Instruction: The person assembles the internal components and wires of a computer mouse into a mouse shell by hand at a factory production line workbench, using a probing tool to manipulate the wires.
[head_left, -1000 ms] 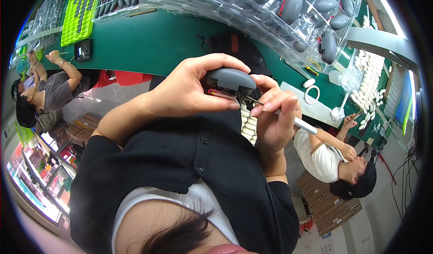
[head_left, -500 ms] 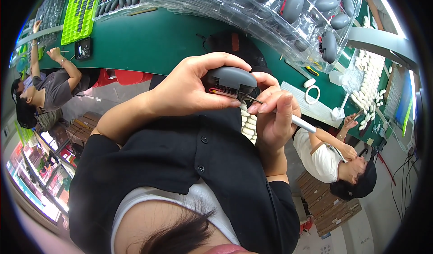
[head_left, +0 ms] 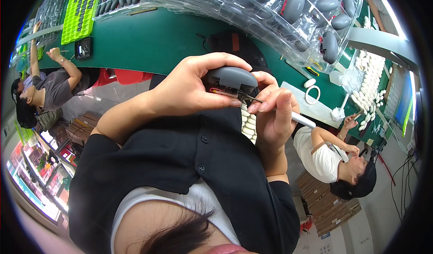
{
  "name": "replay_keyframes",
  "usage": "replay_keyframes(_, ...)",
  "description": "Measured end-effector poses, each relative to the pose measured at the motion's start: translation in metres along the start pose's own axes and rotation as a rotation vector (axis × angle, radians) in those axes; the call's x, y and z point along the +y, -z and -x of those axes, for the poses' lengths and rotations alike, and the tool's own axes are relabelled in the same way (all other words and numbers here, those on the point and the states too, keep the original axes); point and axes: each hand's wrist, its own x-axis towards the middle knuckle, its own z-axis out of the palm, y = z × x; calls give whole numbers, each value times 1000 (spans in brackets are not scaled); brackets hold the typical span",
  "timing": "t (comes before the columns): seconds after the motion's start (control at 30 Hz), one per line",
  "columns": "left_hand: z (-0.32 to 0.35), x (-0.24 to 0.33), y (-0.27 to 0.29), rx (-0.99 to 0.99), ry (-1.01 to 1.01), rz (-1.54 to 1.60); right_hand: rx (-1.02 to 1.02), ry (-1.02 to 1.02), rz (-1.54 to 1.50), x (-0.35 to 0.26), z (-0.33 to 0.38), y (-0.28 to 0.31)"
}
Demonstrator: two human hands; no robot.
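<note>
My left hand (head_left: 187, 83) wraps round a dark grey, rounded device casing (head_left: 233, 77), held in front of my chest with the thumb along its lower edge. An opening on the casing's near side shows inner parts and a thin red strip. In my right hand (head_left: 276, 112) is a slim screwdriver-like tool (head_left: 303, 120) with a light handle and thin dark metal shaft. The shaft points at the right end of the opening; its tip is hidden there. My right fingertips are close beside the casing.
Beyond my hands, a green table (head_left: 135, 37) carries stacked clear plastic trays (head_left: 216, 1) with grey casings. White oval pieces (head_left: 363, 87) are heaped at the right. A dark cap (head_left: 234, 46) lies near my hands. People sit at left (head_left: 61, 87) and right (head_left: 324, 157).
My hands, the casing and the tool stay almost in place, with only a very slight shift of the right hand. The co-worker at right has moved a hand slightly.
</note>
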Motion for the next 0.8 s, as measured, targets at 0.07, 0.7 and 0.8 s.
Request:
replay_keyframes(0.07,0,1,0,-7,24,32,3,-17,-32,1,0,0)
replay_keyframes(0.7,-2,0,1,-4,86,119,-44,-37,-231,18,-1,2)
replay_keyframes(0.8,0,-1,2,19,95,80,2,-60,-245,19,-2,2)
